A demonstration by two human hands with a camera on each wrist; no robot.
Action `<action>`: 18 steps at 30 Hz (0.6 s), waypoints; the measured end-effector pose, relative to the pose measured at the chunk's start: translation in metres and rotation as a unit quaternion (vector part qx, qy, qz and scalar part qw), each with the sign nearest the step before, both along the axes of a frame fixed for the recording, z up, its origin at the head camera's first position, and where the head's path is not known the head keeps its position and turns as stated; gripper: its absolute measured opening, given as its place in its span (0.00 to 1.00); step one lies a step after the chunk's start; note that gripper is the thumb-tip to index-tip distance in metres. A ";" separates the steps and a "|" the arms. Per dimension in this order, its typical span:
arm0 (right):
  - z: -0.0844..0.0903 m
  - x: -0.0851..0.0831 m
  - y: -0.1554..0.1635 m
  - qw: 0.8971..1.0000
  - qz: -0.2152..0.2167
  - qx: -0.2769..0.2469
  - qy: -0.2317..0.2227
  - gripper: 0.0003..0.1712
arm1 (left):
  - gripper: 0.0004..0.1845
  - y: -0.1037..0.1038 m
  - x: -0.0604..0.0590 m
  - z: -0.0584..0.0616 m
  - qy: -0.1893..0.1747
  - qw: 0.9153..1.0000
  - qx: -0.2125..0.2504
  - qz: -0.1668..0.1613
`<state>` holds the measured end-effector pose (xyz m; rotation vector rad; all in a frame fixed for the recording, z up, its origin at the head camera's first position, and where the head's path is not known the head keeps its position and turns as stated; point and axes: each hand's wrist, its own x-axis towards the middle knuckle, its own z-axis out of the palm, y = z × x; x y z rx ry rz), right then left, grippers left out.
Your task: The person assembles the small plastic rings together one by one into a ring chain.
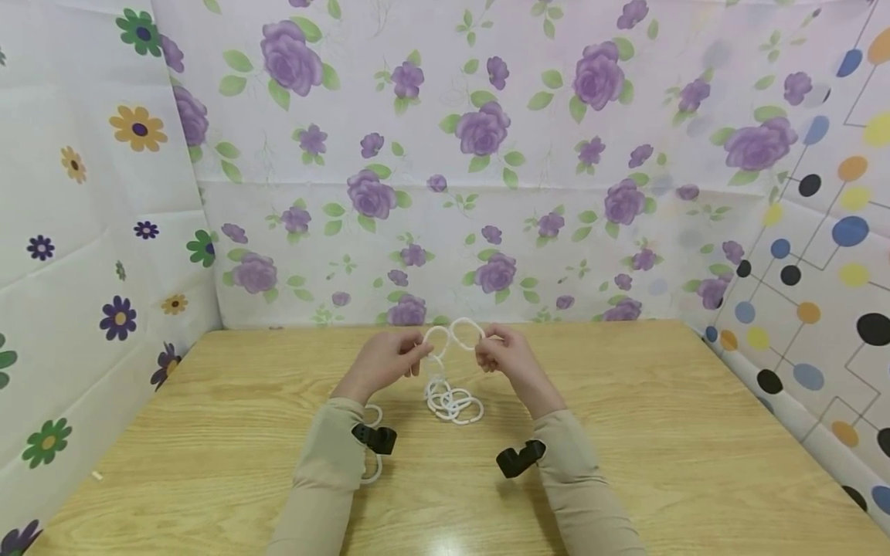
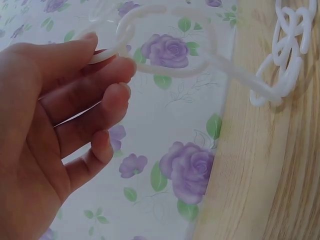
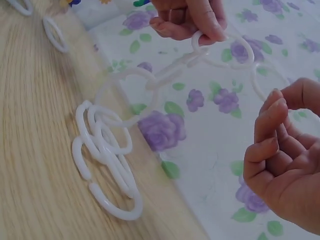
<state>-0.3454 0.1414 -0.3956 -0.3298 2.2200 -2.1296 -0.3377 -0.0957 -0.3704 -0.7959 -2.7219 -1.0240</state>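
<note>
On the wooden table (image 1: 626, 432) I'm joining rings — left hand (image 1: 385, 361) and right hand (image 1: 504, 357) each pinching the white chain (image 1: 453, 401); next, probably seating another link.

A chain of white plastic rings (image 1: 453, 371), each an open-ended oval link hooked through the next, runs from a raised top pair down to a heap. The top two links (image 1: 455, 333) are held up off the tabletop (image 1: 626, 432), side by side, near the middle of its far edge; they look smooth, thin and slightly translucent. Below them a few links hang in a short line. The remaining links lie in a loose overlapping pile (image 1: 454, 401) flat on the wood, just nearer the front edge than the raised pair.
</note>
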 end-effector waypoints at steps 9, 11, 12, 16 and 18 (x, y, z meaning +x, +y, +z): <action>-0.002 0.000 0.000 0.999 0.020 -0.034 -0.025 0.02 | 0.15 0.002 0.000 0.000 0.012 1.000 0.003 -0.005; -0.002 0.000 0.000 0.998 0.033 -0.046 -0.029 0.02 | 0.16 0.002 0.001 0.001 0.012 1.000 0.004 -0.009; -0.002 0.000 0.001 0.997 0.039 -0.052 -0.033 0.02 | 0.16 0.002 0.001 0.000 0.014 1.000 0.003 -0.010; -0.001 -0.001 0.002 0.995 0.060 -0.069 -0.050 0.05 | 0.14 0.004 0.001 0.000 0.027 1.000 0.007 -0.013; -0.001 0.000 0.002 0.993 0.068 -0.072 -0.059 0.08 | 0.12 0.005 0.001 0.000 0.035 0.999 0.007 -0.013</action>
